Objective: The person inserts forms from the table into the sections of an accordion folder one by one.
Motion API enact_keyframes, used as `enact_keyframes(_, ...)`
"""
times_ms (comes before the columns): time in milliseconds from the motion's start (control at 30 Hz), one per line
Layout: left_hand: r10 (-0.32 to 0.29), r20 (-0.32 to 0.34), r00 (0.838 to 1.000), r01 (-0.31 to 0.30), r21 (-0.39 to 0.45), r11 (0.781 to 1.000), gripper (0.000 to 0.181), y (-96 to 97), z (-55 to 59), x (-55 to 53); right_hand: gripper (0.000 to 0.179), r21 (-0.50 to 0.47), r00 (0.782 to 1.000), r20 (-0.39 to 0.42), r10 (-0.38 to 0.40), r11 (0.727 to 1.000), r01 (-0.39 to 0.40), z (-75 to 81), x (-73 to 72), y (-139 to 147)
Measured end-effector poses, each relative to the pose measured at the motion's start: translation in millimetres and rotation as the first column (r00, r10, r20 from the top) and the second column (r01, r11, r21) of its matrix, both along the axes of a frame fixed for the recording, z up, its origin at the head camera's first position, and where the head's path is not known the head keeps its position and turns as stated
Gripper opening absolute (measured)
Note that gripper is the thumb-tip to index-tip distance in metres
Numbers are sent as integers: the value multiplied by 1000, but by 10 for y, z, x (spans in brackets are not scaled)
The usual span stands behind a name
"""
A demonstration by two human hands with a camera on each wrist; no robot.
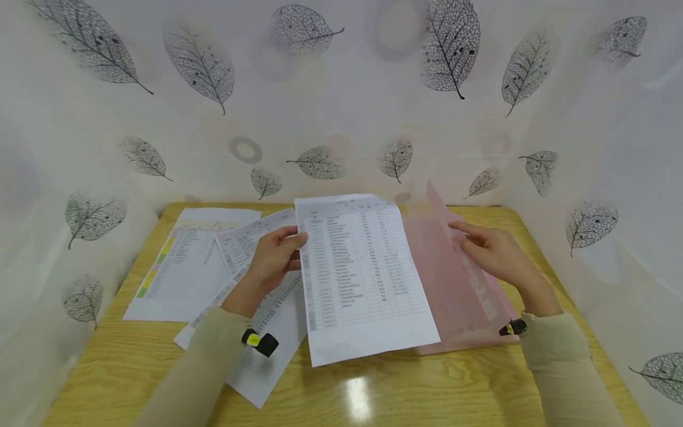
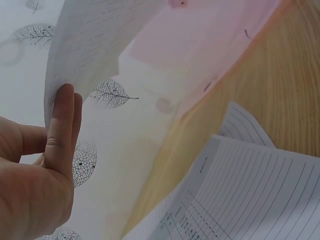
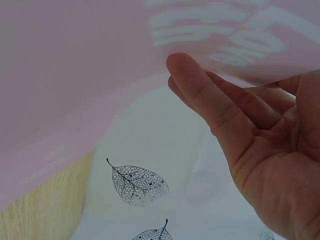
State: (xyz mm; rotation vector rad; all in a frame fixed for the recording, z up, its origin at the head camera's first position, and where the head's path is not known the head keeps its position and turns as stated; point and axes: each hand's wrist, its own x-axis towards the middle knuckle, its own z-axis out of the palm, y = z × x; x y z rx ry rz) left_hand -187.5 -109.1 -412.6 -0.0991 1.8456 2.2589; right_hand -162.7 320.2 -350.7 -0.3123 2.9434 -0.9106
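A printed sheet of paper (image 1: 357, 273) with a table of rows is raised above the desk, its upper right corner curling. My left hand (image 1: 278, 255) pinches its left edge between thumb and fingers; the left wrist view shows this grip on the sheet (image 2: 100, 45) too. On the right, a pink translucent folder (image 1: 443, 296) with white lettering lies partly behind the sheet. My right hand (image 1: 493, 249) holds up the folder's cover by its edge, thumb on one face and fingers on the other. In the right wrist view the lifted pink cover (image 3: 75, 75) spans the top.
Several printed sheets overlap on the left of the wooden desk (image 1: 400, 391): one with coloured cells (image 1: 187, 273) at the back, others (image 1: 277, 332) under my left forearm. A white curtain (image 1: 341, 118) with leaf prints surrounds the desk at the back and sides.
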Motion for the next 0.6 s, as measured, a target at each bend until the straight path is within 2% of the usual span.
enact_keyframes(400,6,-15,1000,-6,12,1000,42,134,-48,-43,43,-5,1000,-9,-9,1000,9,14,10,-5)
enact_keyframes(600,19,1,1000,-19,25,1000,41,193,-54,-61,43,1,1000,-11,-14,1000,14,11,6,-1)
